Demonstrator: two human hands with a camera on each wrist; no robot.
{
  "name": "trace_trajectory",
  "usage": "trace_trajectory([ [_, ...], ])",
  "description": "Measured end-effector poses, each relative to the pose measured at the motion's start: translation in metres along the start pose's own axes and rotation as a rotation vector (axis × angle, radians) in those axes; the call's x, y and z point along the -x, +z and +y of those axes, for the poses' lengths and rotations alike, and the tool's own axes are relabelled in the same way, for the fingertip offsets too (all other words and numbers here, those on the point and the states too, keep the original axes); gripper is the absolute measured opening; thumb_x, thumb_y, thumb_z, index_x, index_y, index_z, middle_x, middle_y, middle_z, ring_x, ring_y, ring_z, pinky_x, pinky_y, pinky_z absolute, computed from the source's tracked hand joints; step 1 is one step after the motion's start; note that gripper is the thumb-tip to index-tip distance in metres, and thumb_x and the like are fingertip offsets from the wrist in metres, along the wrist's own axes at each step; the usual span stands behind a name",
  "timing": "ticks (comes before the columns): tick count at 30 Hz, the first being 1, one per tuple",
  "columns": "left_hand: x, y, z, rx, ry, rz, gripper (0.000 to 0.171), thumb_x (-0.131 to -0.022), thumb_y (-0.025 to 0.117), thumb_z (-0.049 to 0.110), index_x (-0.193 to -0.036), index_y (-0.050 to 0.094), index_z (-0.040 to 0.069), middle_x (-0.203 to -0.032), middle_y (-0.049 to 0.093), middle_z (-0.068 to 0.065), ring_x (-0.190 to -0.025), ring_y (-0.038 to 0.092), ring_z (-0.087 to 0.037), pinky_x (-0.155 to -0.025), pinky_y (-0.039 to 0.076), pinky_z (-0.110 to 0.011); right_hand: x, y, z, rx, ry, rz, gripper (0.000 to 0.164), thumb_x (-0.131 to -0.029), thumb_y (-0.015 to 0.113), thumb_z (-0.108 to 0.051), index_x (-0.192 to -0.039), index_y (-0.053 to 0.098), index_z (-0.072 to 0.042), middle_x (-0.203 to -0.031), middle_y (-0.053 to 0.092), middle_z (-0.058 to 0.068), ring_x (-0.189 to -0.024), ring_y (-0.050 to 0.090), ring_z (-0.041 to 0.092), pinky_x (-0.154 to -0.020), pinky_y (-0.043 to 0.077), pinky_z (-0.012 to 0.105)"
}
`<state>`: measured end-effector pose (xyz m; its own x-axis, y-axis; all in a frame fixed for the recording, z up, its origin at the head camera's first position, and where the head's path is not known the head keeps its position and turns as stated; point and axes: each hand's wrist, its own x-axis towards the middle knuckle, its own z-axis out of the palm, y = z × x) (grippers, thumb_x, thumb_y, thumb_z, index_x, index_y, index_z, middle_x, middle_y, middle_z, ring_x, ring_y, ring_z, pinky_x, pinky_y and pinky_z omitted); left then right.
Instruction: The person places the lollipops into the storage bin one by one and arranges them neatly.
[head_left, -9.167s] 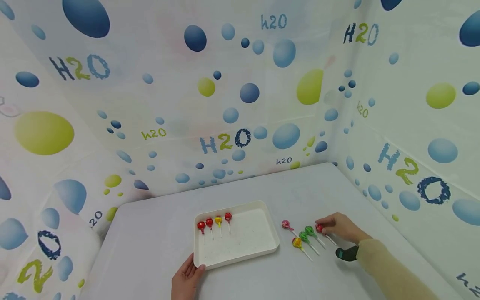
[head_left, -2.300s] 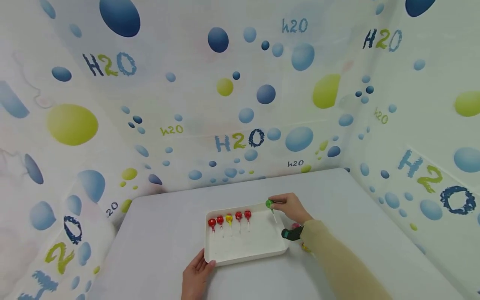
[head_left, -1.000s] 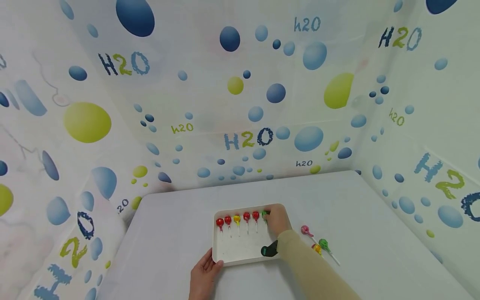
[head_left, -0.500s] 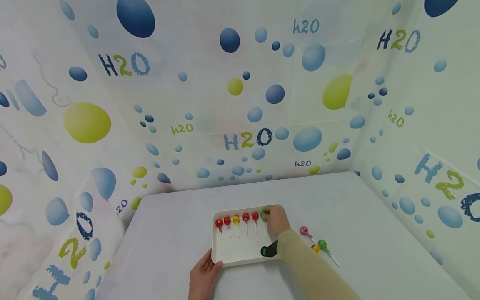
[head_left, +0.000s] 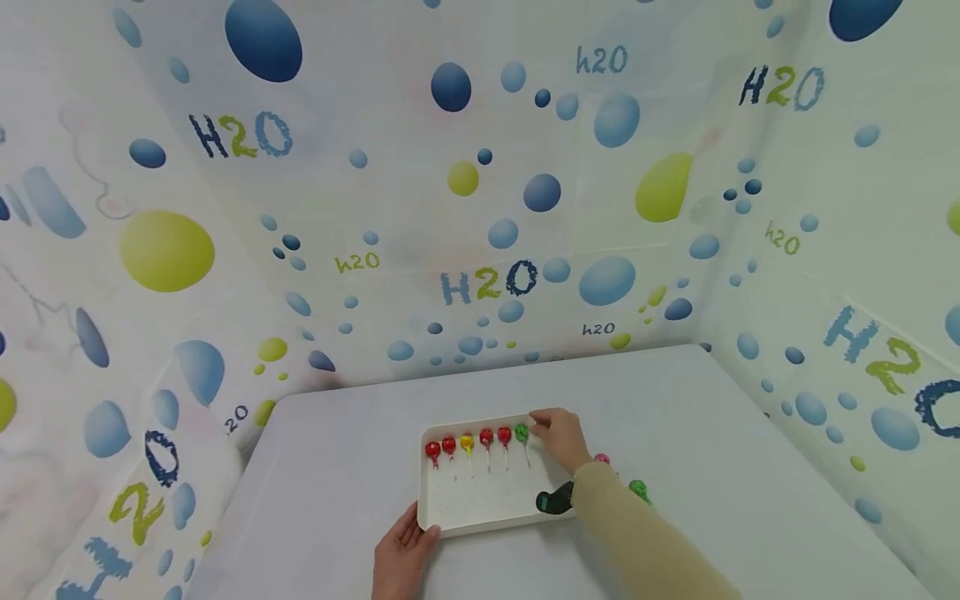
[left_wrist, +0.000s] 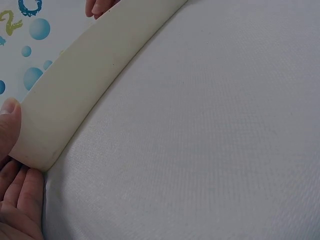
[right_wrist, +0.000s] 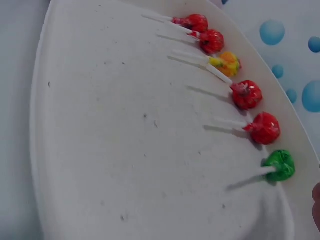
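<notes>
My left hand grips the near left corner of a white tray, thumb on the rim and fingers below it in the left wrist view. Inside, along the tray's back side, lies a row of lollipops, heads toward the far wall: red ones, a yellow lollipop among them, and a green lollipop at the right end. My right hand is beside that green head over the back right corner, holding nothing. Its fingertips show at the edge of the right wrist view, apart from the lollipop.
On the white table, right of the tray, lie a pink lollipop and another green lollipop, both partly hidden by the right sleeve. A patterned wall sheet encloses the back and sides.
A red lollipop, then a green one, have gone from the table into the tray's row. My right hand has just let go of the green one and shifted right; my left stays on the corner.
</notes>
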<state>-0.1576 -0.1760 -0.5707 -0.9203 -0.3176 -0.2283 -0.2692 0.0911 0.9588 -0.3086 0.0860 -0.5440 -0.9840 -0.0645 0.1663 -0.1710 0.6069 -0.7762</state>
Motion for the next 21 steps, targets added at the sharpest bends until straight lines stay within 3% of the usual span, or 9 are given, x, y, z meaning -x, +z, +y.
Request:
trace_trajectory([
  [10, -0.004, 0.007, -0.001, -0.038, 0.007, 0.018, 0.075, -0.091, 0.079, 0.017, -0.148, 0.041, -0.014, -0.148, 0.044, -0.038, -0.139, 0.045, -0.050, -0.098, 0.060, -0.034, 0.001, -0.076, 0.039, -0.131, 0.025, -0.162, 0.033, -0.096, 0.070, -0.007, -0.129, 0.070, -0.004, -0.129, 0.072, 0.013, -0.118, 0.069, 0.030, -0.099, 0.062, 0.041],
  [15, -0.006, 0.011, -0.001, -0.045, -0.012, 0.032, 0.075, -0.091, 0.079, 0.018, -0.148, 0.042, -0.013, -0.148, 0.045, -0.037, -0.139, 0.046, -0.049, -0.098, 0.060, -0.034, 0.001, -0.117, 0.059, -0.118, 0.009, -0.232, 0.036, -0.099, 0.067, -0.009, -0.134, 0.067, -0.003, -0.134, 0.069, 0.016, -0.122, 0.068, 0.031, -0.102, 0.061, 0.041],
  [21, -0.009, 0.014, 0.001, -0.032, -0.007, 0.040, 0.077, -0.090, 0.080, 0.017, -0.149, 0.041, -0.013, -0.148, 0.044, -0.037, -0.140, 0.045, -0.050, -0.096, 0.061, -0.030, 0.004, -0.156, 0.086, -0.091, 0.025, -0.252, 0.037, -0.099, 0.067, -0.013, -0.135, 0.066, -0.003, -0.134, 0.068, 0.020, -0.123, 0.067, 0.033, -0.106, 0.059, 0.045],
])
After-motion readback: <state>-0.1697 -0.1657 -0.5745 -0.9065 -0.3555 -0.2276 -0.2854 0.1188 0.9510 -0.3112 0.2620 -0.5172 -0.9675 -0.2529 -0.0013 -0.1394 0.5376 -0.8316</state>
